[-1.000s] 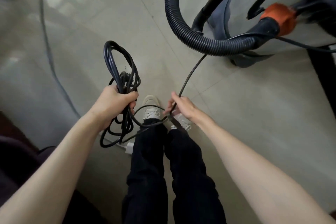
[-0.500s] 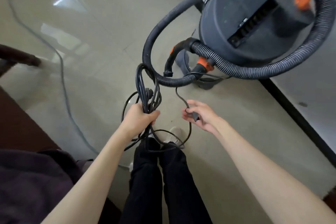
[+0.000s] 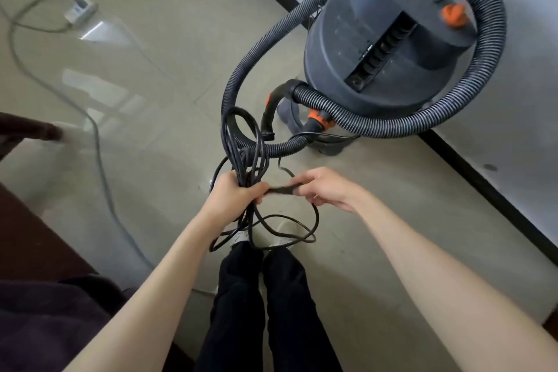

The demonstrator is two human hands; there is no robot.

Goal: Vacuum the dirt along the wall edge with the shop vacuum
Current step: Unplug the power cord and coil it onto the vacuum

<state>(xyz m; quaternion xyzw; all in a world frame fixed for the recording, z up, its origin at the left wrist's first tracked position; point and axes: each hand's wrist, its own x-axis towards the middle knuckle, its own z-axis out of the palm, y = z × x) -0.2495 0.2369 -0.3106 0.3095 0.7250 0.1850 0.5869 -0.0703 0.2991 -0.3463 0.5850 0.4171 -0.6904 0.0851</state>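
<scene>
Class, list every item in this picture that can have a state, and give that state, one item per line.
Power cord: bundled in loops, not plugged in anywhere visible.
Left hand: grips the cord bundle.
Right hand: pinches a dark strap stretched from the bundle.
Shop vacuum: upright beside the wall.
Hose: coiled round the vacuum.
Power strip: lying on the floor, white cable attached.

Shop vacuum [image 3: 383, 48]: on floor [image 3: 392, 220], against wall [image 3: 528, 84], right of power strip [image 3: 80, 10]
Hose [image 3: 377, 127]: looped around vacuum
Cord bundle [image 3: 244, 142]: before vacuum, above 2 shoes
</scene>
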